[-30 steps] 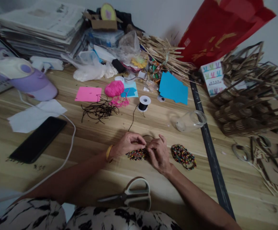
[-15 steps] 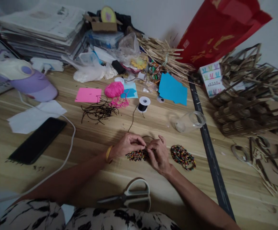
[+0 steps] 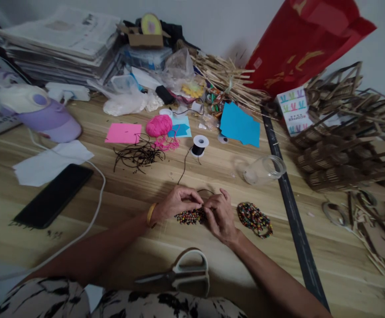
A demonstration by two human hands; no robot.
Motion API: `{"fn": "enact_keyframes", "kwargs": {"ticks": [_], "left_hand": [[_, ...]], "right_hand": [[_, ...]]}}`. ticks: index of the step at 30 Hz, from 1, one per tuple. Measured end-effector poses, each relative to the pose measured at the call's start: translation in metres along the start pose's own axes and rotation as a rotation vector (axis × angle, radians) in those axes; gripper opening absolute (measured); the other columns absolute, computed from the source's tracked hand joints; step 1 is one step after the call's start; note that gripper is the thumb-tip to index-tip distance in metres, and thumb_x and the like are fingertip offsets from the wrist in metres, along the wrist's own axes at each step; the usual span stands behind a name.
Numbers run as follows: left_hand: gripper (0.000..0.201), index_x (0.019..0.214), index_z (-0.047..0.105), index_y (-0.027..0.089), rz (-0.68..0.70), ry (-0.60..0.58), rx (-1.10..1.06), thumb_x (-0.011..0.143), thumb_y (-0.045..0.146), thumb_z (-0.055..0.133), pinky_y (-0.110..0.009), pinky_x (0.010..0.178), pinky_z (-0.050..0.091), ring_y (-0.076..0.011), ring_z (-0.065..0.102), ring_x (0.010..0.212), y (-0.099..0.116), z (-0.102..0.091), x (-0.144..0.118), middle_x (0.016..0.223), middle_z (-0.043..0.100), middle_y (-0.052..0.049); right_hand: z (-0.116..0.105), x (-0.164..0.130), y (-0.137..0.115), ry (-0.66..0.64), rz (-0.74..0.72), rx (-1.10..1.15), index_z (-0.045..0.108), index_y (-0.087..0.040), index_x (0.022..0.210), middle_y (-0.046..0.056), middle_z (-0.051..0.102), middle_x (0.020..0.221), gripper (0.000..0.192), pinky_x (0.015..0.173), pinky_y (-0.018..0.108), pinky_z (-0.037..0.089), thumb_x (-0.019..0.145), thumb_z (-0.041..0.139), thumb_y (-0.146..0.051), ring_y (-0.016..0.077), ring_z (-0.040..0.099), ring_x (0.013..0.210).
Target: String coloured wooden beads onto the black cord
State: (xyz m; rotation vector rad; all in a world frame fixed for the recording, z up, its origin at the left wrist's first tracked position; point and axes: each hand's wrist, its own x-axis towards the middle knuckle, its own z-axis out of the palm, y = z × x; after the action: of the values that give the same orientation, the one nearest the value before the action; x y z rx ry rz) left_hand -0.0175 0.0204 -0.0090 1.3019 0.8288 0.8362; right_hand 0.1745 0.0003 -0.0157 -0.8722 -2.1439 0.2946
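My left hand [image 3: 178, 202] and my right hand [image 3: 220, 214] meet over a small cluster of coloured beads [image 3: 188, 216] on the wooden table [image 3: 146, 247]. Both pinch a thin black cord [image 3: 183, 167] right above the beads. The cord runs up to a black-and-white spool [image 3: 199, 144]. A second pile of strung coloured beads [image 3: 253, 218] lies just right of my right hand. A yellow bangle sits on my left wrist.
Scissors [image 3: 182, 274] lie near the front edge. A black phone [image 3: 54, 194] with a white cable rests at left. A clear jar [image 3: 264, 169] lies on its side. Cut cord scraps [image 3: 137, 154], pink yarn [image 3: 158, 125], paper sheets, stick bundles and woven wooden pieces [image 3: 341, 145] crowd the back and right.
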Motion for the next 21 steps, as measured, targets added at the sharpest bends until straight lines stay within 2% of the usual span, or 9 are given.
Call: {"fn": "enact_keyframes", "kwargs": {"ticks": [12,21], "left_hand": [[0.017,0.08,0.067,0.01,-0.054,0.006,-0.047,0.068,0.021,0.074,-0.024,0.071,0.049,-0.0121,0.062,0.071,0.0038,0.0018,-0.0008,0.076,0.07,-0.004],[0.017,0.075,0.066,0.011,-0.094,0.015,-0.091,0.064,0.019,0.075,-0.023,0.069,0.048,-0.0107,0.062,0.067,0.0033,0.0012,0.0002,0.071,0.069,-0.003]], "right_hand": [[0.0009,-0.0018,0.0017,-0.003,-0.03,0.017,0.054,-0.021,0.092,0.001,0.061,0.079,0.009,0.105,0.048,0.029,0.09,0.048,-0.014,0.0155,0.058,0.078],[-0.0008,0.0027,-0.0019,0.026,-0.006,0.117,0.054,-0.021,0.094,0.001,0.062,0.078,0.008,0.102,0.048,0.036,0.09,0.052,-0.015,0.0143,0.06,0.074]]}}
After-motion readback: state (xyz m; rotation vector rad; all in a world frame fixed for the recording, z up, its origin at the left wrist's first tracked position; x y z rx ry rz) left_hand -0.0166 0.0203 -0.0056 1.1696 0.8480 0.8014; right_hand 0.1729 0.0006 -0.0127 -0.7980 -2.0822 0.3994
